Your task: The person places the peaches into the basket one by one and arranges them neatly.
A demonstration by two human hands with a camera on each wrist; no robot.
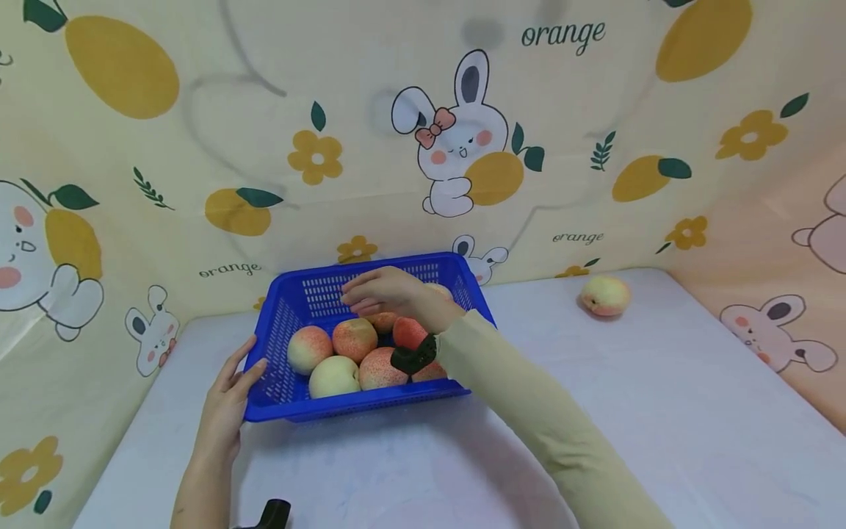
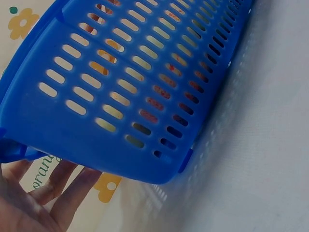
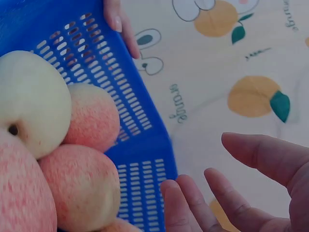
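A blue plastic basket (image 1: 370, 408) with slotted walls holds several peaches, among them a pale one (image 1: 334, 377) and a red-flushed one (image 1: 355, 339). My left hand (image 1: 228, 400) grips the basket's left rim; in the left wrist view, fingers (image 2: 72, 198) show beside the corner of its wall. Over the basket's back half reaches my right hand (image 1: 396, 292), fingers loosely extended and nothing in them. The right wrist view shows that hand (image 3: 251, 193) apart from the nearest peach (image 3: 84, 186). My right hand and forearm hide some of the fruit.
One more peach (image 1: 604, 296) lies on the white tabletop (image 1: 595, 382), well right of the basket. A printed cloth (image 1: 317, 66) hangs close behind the basket. A black object (image 1: 274, 513) shows at the bottom edge, near my left forearm.
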